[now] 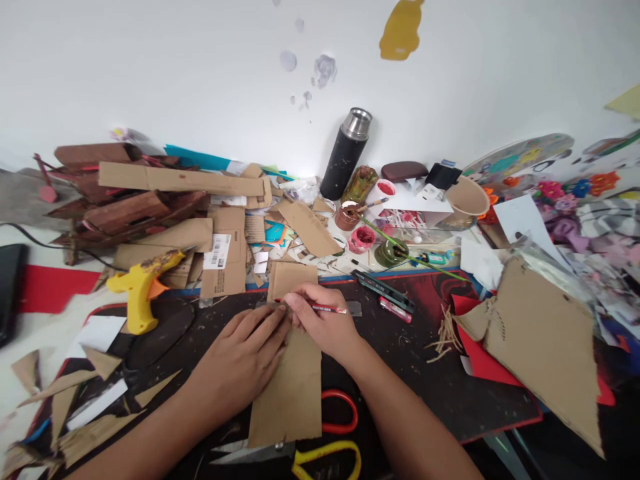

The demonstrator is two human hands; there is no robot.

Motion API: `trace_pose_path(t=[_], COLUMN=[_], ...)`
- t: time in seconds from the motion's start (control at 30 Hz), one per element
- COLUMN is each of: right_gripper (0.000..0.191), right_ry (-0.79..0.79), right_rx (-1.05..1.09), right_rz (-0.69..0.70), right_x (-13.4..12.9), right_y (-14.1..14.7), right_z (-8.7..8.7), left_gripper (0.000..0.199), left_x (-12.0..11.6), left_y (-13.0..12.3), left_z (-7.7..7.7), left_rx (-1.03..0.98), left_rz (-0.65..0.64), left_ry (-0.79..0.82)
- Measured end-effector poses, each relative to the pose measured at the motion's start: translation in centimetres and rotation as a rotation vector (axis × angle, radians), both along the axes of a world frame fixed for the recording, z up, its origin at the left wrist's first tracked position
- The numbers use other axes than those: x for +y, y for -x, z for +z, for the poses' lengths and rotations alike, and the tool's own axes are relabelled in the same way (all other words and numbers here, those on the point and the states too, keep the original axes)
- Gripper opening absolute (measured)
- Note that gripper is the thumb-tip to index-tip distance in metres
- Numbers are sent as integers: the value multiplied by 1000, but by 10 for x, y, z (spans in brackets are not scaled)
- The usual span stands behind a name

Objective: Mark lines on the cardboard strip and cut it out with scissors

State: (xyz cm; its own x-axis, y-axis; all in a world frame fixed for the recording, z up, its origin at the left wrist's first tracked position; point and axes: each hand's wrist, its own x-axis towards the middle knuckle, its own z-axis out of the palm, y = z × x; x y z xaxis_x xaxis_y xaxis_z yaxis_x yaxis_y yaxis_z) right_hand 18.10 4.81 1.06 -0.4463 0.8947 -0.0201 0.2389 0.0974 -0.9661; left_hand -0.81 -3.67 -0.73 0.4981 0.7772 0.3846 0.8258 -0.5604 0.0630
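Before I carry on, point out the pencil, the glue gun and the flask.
Pencil (329, 309): head view, on the red shaft that sticks out of the hand.
Glue gun (141, 292): head view, on the yellow body.
Flask (345, 157): head view, on the black side.

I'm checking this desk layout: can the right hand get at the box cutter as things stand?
Probably yes: the box cutter lies near the right hand, nothing standing between, though the pencil it holds may need putting down.

White wall (200, 67), marked with grey blotches (325, 70) and mustard-yellow patch (401, 30). Pale desk (45, 248) along wall; dark, red-edged board (420, 380) on top. Light soft, diffuse.
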Motion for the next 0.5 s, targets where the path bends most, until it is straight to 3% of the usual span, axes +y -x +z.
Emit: trace_pose_path(t=[0.5], right_gripper=[36], right_ry=[-14], right_rx=[-56], right_rz=[52], right_x=[0], right_y=[1], right_z=[2], left_gripper=[51], left_x=[0], left_y=[-3], left_z=[-1], left_rx=[-35], left_rz=[9], left_ry=[-7])
